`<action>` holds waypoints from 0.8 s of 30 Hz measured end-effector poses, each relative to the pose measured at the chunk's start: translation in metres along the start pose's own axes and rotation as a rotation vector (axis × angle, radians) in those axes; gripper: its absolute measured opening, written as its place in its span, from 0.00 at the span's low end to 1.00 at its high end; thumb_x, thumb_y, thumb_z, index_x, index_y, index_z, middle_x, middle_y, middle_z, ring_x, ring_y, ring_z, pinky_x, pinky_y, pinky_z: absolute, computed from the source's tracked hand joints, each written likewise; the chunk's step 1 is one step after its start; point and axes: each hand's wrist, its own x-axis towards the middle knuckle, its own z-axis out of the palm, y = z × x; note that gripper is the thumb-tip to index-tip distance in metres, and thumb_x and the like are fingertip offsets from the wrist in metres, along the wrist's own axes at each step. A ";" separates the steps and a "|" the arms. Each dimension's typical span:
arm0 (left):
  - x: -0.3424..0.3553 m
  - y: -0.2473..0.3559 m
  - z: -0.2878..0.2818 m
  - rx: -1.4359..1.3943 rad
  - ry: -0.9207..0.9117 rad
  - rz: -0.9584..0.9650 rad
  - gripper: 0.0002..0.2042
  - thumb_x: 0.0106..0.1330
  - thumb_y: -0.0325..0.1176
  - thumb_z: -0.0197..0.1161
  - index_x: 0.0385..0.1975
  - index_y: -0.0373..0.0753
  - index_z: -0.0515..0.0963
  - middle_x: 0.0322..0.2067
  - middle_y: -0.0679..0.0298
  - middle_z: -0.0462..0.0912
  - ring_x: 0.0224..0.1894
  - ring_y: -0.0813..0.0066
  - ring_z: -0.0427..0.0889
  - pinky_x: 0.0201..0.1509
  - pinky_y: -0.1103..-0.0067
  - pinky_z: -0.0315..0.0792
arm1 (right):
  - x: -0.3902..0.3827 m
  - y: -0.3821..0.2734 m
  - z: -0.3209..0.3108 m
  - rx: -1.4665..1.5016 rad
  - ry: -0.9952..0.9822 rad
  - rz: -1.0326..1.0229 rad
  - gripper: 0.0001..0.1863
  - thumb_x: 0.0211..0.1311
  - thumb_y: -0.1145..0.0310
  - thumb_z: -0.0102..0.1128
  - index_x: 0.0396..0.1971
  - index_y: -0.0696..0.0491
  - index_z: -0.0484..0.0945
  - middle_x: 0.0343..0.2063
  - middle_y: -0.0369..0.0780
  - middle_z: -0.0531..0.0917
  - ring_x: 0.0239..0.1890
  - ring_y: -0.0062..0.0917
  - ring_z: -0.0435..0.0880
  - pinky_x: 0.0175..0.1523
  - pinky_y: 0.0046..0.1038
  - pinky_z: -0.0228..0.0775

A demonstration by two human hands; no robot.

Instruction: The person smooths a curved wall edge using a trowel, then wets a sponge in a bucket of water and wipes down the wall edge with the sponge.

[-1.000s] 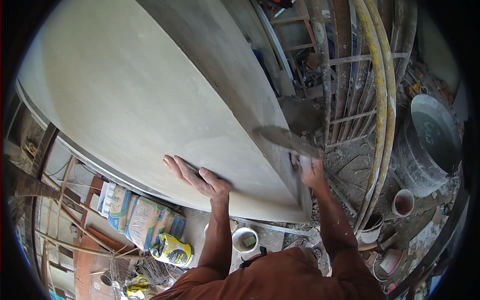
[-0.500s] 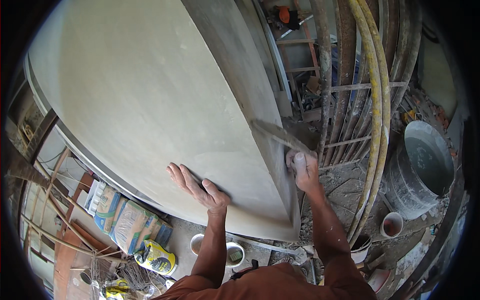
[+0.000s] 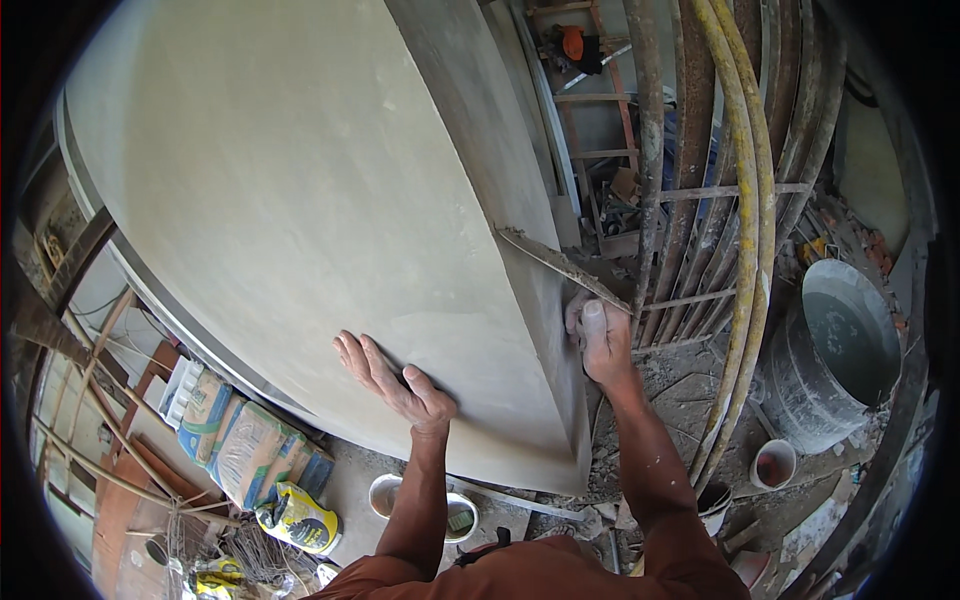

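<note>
A large pale plastered surface [image 3: 280,200] curves across the middle, meeting a narrower, darker side face [image 3: 490,140] along a straight edge. My left hand [image 3: 400,385] rests on the lower part of the pale surface with its fingers spread. My right hand [image 3: 603,335], dusted pale, grips a long flat trowel [image 3: 560,268] by the narrow side face. The trowel's blade slants up and left to the edge between the two faces; its handle is hidden by my fingers.
At right stand curved yellow and rusty bars [image 3: 750,250], a big water drum [image 3: 845,340] and a small pot [image 3: 772,464] among rubble. Lower left are stacked sacks [image 3: 250,445], a yellow bag [image 3: 298,520] and small buckets [image 3: 461,520]. Dark framing and poles [image 3: 90,360] crowd the left rim.
My right hand and the trowel have risen slightly and moved a little left. My view has shifted, so the surroundings sit lower in the picture. My left hand stays spread on the surface.
</note>
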 end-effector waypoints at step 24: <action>0.000 -0.001 0.003 -0.004 0.019 0.011 0.30 0.75 0.40 0.41 0.71 0.25 0.59 0.73 0.38 0.54 0.77 0.38 0.48 0.78 0.48 0.38 | 0.030 -0.015 0.011 -0.070 0.062 -0.258 0.19 0.74 0.65 0.46 0.24 0.58 0.76 0.17 0.41 0.77 0.18 0.32 0.78 0.26 0.32 0.66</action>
